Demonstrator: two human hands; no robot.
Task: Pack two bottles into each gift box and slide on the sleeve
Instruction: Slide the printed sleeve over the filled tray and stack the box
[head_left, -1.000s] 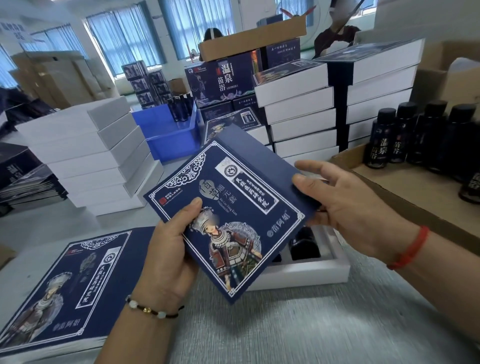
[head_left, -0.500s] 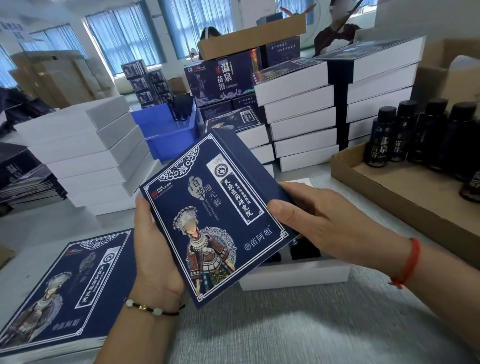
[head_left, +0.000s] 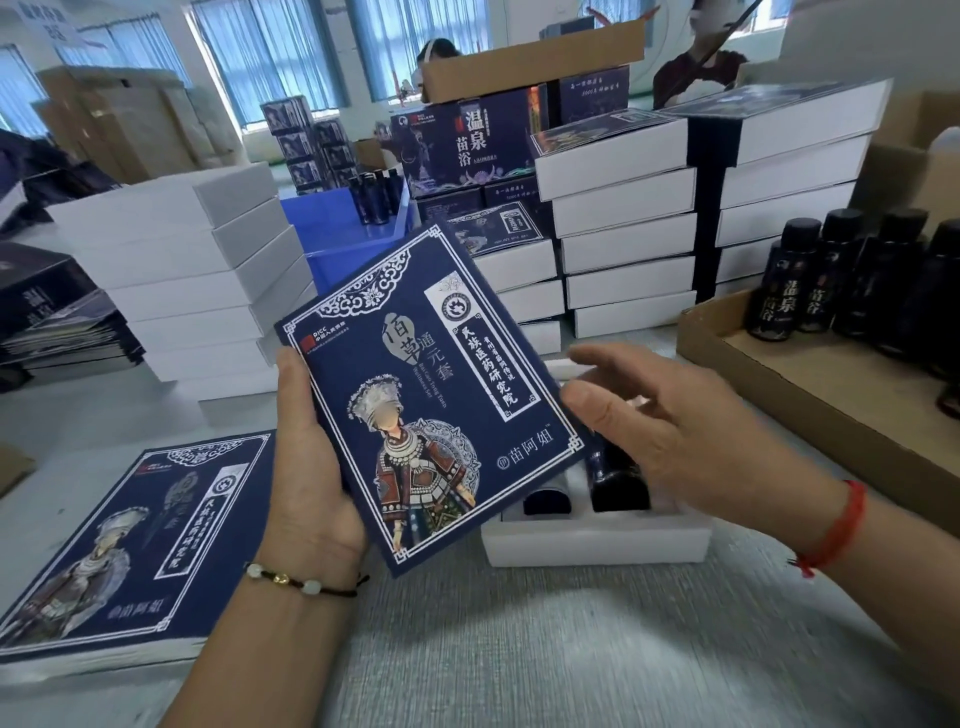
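Note:
A dark blue printed sleeve (head_left: 431, 395) with a costumed figure on it is held up over the table, tilted. My left hand (head_left: 306, 467) grips its left edge, thumb on the front. My right hand (head_left: 670, 426) hovers just right of the sleeve with fingers spread, off its edge. Below lies a white gift box (head_left: 597, 543) with two dark bottles (head_left: 618, 478) lying in its slots, partly hidden by the sleeve and my right hand.
A stack of flat blue sleeves (head_left: 130, 545) lies at the left. White box stacks (head_left: 197, 275) stand behind left, and sleeved boxes (head_left: 623, 218) behind centre. A cardboard tray (head_left: 810, 395) at the right holds several upright dark bottles (head_left: 857, 275). A blue bin (head_left: 332, 234) sits behind.
The sleeve has been turned more upright and drawn towards me. My right hand has let go of its right edge and opened beside it.

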